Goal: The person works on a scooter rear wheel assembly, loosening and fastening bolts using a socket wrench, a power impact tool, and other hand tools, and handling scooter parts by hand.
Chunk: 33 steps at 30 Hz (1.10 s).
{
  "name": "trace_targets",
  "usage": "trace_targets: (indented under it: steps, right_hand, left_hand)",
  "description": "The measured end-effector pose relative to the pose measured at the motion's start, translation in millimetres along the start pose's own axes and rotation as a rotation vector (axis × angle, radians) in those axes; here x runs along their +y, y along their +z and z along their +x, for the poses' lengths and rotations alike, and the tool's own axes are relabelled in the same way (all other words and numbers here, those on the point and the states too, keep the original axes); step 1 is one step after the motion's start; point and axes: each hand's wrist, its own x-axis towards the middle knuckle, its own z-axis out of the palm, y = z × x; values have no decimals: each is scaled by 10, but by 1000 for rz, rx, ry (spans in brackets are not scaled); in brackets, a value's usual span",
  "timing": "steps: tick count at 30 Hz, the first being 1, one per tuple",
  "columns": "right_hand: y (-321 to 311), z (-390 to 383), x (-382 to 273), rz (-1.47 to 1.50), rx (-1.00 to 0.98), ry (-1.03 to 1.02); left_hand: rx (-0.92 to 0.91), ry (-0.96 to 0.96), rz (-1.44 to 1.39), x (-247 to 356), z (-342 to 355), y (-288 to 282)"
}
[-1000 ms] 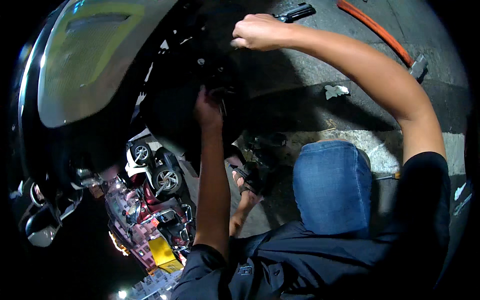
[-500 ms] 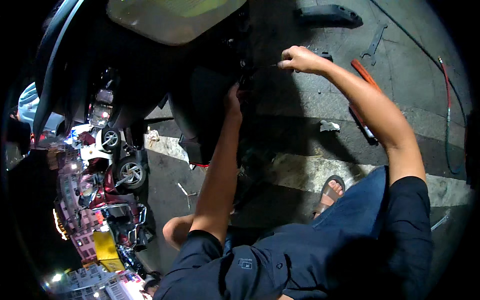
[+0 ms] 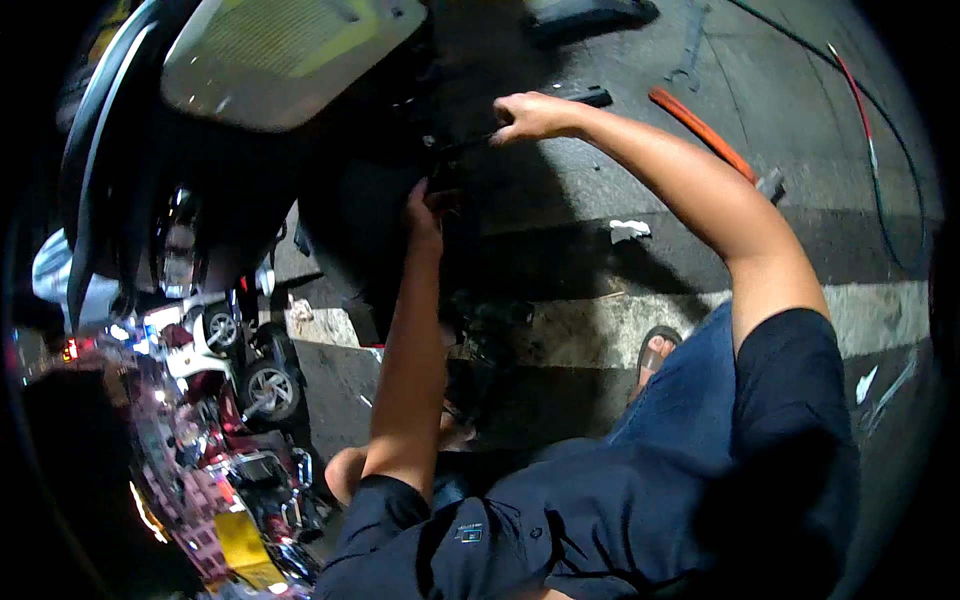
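In deep shadow, the dark body of a vehicle (image 3: 340, 190) fills the upper left, with a pale, glossy panel (image 3: 290, 60) above. My left hand (image 3: 424, 208) reaches up to the edge of this dark body; its fingertips fade into shadow, so their grip is hidden. To the right of it, my right hand (image 3: 530, 116) is closed, fingers pinched together and pointing left toward the vehicle. A thin, rod-like piece seems to run from those fingers toward the vehicle, too dark to name.
On the ground to the right lie an orange-handled tool (image 3: 705, 135), a wrench (image 3: 690, 45), a dark curved part (image 3: 590, 18), a hose (image 3: 915, 190) with a red section, and crumpled white paper (image 3: 629, 231). Parked scooters (image 3: 265, 390) stand at the left.
The view has shifted, so the vehicle and ground items sit differently in the picture. Both hands stay by the vehicle's edge, and my right hand remains closed.
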Motion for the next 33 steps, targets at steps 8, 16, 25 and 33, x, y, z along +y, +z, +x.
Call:
trace_targets:
  steps: [8,16,25,33]
  right_hand:
    - [5,117,-9,-4,-48,80]
    - [5,88,-57,-28,7,75]
    - [-20,91,-84,-2,-30,109]
    - [-4,113,-56,6,-73,118]
  left_hand:
    - [-93,2,-148,87,120,-138]
    - [-81,-10,-104,150,-114,35]
    - [-64,29,14,179,-168,48]
    - [-73,33,22,140,-115,17]
